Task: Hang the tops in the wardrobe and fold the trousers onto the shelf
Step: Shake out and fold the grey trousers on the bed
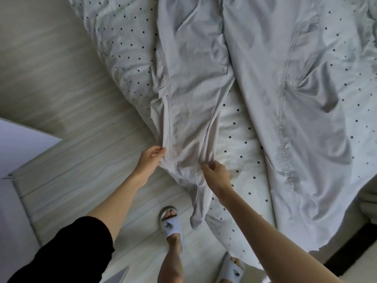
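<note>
You are standing at the edge of the bed, looking down at a pair of pale grey cotton trousers (191, 82) spread lengthwise over the white duvet with small dark dots (240, 139). Both of your hands are on the near end of the left-hand leg, which hangs over the edge of the bed. Your left hand (150, 158) has its grip closed, thumb and fingers pinching the outer seam edge of that leg. Your right hand (215, 172) pinches the inner edge of the same leg, fingers curled round a fold of the cloth. The other trouser leg (289, 99) lies flat and untouched to the right, well apart from your hands, with creases across it.

As for progress, judge it early: the trousers are still full length and unfolded on the bed, and no fold has been made in them. The work in hand looks like straightening or drawing out this leg before folding. Still to do, as far as this shows, are laying the legs together, folding them, and carrying them to the shelf. No wardrobe, shelf, hanger or top is in view, so you cannot tell how the hanging part stands. Your slippered feet (170, 223) are on the pale wooden floor (67, 111).
</note>
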`<control>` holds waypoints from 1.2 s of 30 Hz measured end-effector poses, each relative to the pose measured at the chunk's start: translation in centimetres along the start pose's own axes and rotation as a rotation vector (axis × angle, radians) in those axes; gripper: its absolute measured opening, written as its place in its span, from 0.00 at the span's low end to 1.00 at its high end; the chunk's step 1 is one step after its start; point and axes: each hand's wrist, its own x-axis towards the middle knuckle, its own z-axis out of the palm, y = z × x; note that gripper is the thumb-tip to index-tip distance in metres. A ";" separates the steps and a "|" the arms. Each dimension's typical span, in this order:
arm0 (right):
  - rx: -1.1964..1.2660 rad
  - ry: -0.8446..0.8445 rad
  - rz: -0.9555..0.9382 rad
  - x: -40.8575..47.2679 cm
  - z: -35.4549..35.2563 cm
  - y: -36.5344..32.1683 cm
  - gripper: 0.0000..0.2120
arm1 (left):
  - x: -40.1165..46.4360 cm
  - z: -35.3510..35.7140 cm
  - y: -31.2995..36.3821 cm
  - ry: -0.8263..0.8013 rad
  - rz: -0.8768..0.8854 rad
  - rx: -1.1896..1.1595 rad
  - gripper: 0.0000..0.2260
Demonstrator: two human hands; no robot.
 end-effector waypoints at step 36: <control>0.267 -0.242 -0.126 -14.5 -18.3 8.9 0.09 | -20.5 11.6 -3.9 0.047 0.221 0.026 0.03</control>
